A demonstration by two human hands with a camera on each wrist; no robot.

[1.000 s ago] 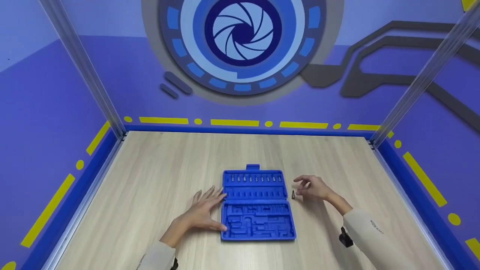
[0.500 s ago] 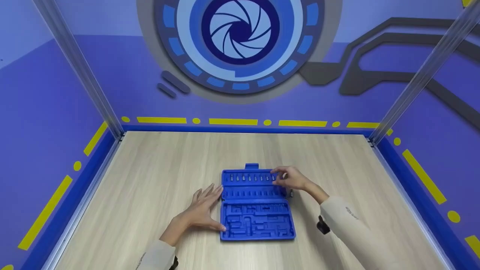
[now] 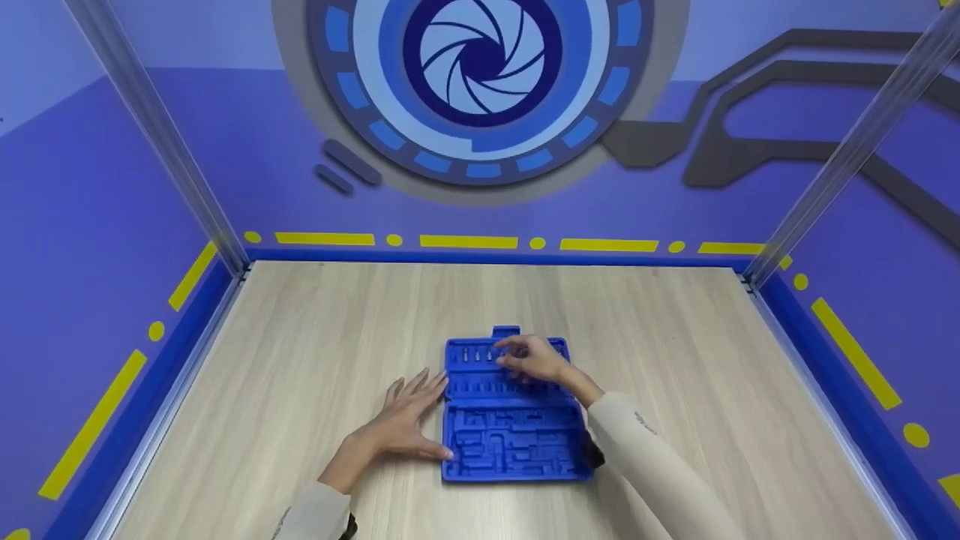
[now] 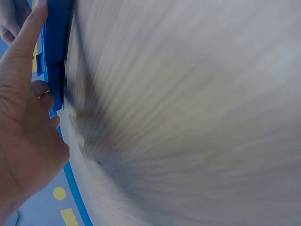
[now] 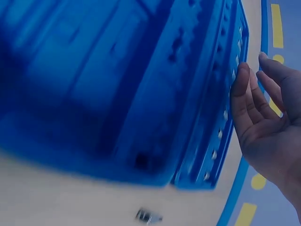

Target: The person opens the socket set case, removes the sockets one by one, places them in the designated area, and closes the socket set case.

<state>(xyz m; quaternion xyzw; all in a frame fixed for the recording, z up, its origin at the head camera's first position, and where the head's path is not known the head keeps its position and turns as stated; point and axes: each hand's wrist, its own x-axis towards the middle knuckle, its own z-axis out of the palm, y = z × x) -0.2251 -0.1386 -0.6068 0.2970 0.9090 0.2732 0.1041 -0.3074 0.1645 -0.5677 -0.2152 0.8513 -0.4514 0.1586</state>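
A blue tool case (image 3: 517,442) lies unfolded on the table. Small metal bits (image 3: 478,355) stand in a row along its far section, and the right hand covers part of that row. My left hand (image 3: 405,426) is spread at the case's left side, with thumb and fingertips touching its edge. Over the bit row, my right hand (image 3: 534,360) has loosely bent fingers and nothing visible between them; in the right wrist view its fingertips come close to the bits. One loose metal bit (image 5: 148,216) lies on the table beside the case, hidden in the head view.
The light wooden table (image 3: 345,315) extends around the case. Blue walls with yellow markings (image 3: 469,241) enclose it at the back and sides, with metal posts (image 3: 847,161) at the corners. A latch tab (image 3: 505,330) projects from the case's far edge.
My right hand has moved left from beside the loose bit, across the case's right edge, to over the middle of the bit row. The left hand has stayed at the case's left edge.
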